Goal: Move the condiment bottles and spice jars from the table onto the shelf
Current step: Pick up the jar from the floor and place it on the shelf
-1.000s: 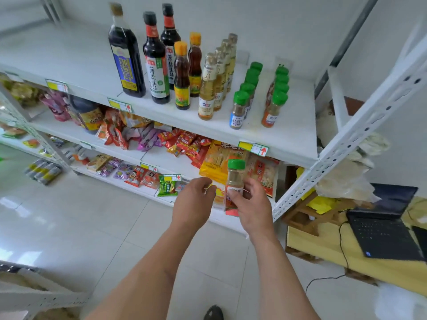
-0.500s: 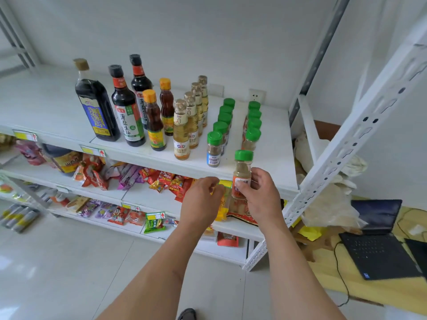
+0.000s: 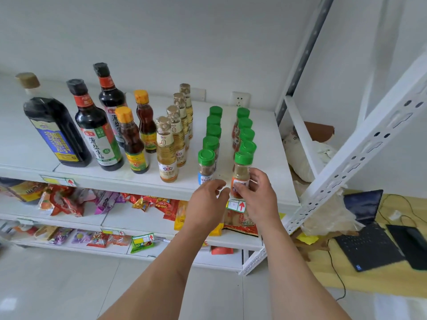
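Note:
My right hand (image 3: 260,196) grips a green-capped spice jar with an orange label (image 3: 241,173), upright at the front edge of the white top shelf (image 3: 138,181), at the head of the right row of green-capped jars (image 3: 245,130). My left hand (image 3: 206,199) hovers just left of it, fingers curled and holding nothing, below the blue-labelled jar (image 3: 206,166) that fronts the left jar row. Dark soy sauce bottles (image 3: 92,125), orange-capped bottles (image 3: 131,139) and pale vinegar bottles (image 3: 166,148) stand in rows further left.
Snack packets (image 3: 69,199) fill the lower shelves. A slanted white perforated upright (image 3: 360,148) borders the shelf on the right. Beyond it, a laptop (image 3: 369,241) lies on a yellow surface beside plastic bags (image 3: 307,155). A price tag with a red arrow (image 3: 236,205) sits under the jar.
My right hand has lifted the jar from in front of the lower shelf up to the front edge of the top shelf. My left hand rose alongside it, and the view tilted up.

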